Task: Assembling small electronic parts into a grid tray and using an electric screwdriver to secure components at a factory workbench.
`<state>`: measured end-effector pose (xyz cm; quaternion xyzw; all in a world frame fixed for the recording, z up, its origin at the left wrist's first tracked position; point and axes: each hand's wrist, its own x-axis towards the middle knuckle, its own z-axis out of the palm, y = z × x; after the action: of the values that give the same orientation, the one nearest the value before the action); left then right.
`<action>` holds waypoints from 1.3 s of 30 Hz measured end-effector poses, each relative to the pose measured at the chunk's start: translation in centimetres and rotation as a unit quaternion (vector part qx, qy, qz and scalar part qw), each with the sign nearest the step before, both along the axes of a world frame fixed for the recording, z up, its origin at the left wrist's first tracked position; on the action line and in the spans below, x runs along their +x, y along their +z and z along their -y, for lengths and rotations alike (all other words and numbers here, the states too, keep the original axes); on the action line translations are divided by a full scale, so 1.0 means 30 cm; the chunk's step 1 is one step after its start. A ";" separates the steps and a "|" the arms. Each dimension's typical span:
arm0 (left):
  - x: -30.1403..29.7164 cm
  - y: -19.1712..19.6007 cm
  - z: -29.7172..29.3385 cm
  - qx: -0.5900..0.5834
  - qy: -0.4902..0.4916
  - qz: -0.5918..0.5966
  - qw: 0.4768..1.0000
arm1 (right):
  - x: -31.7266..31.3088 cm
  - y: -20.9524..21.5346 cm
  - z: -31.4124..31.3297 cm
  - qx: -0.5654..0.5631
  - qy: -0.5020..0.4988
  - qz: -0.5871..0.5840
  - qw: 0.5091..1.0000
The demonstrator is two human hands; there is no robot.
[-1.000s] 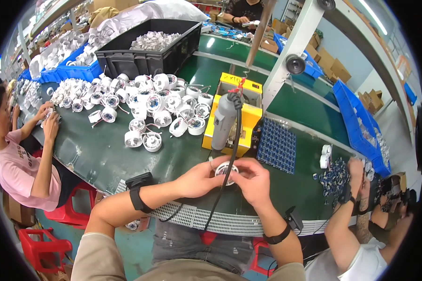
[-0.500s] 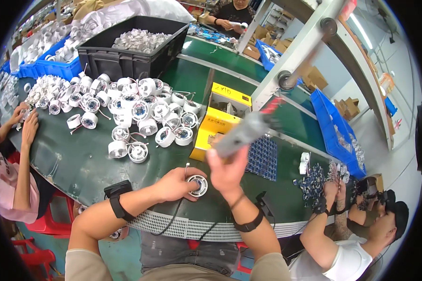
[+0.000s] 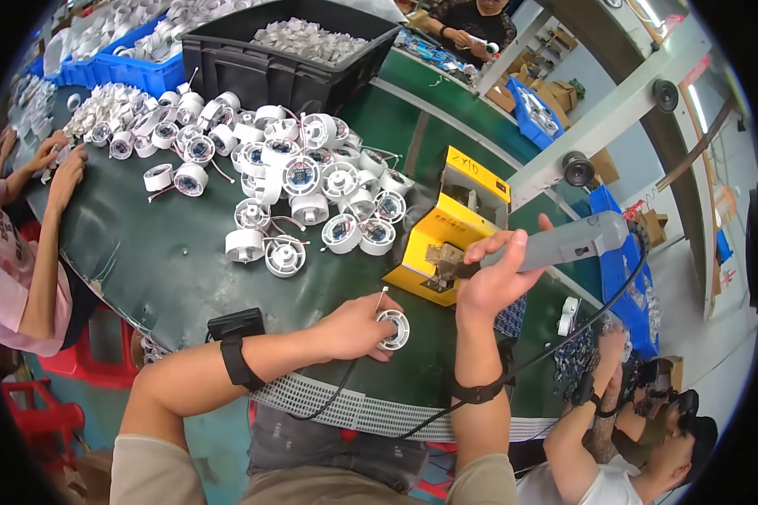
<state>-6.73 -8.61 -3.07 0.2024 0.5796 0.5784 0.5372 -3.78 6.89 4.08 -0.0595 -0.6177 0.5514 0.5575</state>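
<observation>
On the near table edge, my left hand [image 3: 351,330] is closed round a white round plastic housing [image 3: 402,323], its ring-shaped open side turned up. A thin wire with a small white connector [image 3: 385,290] sticks up beside the fingers. My right hand [image 3: 490,290] grips a grey electric screwdriver [image 3: 577,241], held nearly level with its cord end to the right. Its front end points left at the metal front of a yellow screw feeder box [image 3: 467,220]; whether the tip touches it I cannot tell.
A heap of similar white housings [image 3: 303,177] covers the table's middle left. Behind it stand a black bin [image 3: 286,71] of small white parts and blue crates [image 3: 143,71]. Blue circuit boards [image 3: 511,318] lie by my right wrist. Co-workers sit on both sides; the screwdriver's cord [image 3: 556,345] crosses my right forearm.
My right hand has moved right and turned the screwdriver, whose front end now sits at the yellow feeder. My left hand still holds the housing. The whole view has shifted.
</observation>
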 end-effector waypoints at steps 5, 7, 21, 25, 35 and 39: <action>0.003 -0.007 -0.005 -0.007 -0.001 0.003 1.000 | 0.007 -0.020 -0.003 0.009 -0.012 0.008 1.000; 0.005 -0.009 -0.006 -0.004 0.002 0.009 1.000 | 0.007 -0.023 0.004 -0.002 -0.007 0.006 1.000; 0.006 -0.002 -0.012 -0.007 0.031 0.012 0.999 | 0.084 -0.040 0.061 -0.038 0.060 0.003 0.997; 0.003 0.004 -0.005 -0.009 0.037 0.011 0.999 | 0.134 -0.068 0.148 -0.108 0.120 -0.009 0.987; 0.005 0.012 -0.004 -0.001 0.029 -0.009 1.000 | 0.162 -0.107 0.182 -0.103 0.175 0.021 0.979; 0.005 0.005 0.004 0.003 0.029 0.001 1.000 | 0.160 -0.118 0.193 -0.093 0.173 0.032 0.980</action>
<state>-6.57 -8.72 -2.92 0.1867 0.5825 0.5956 0.5206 1.01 1.10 0.53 -0.0210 -0.5823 0.6925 0.4252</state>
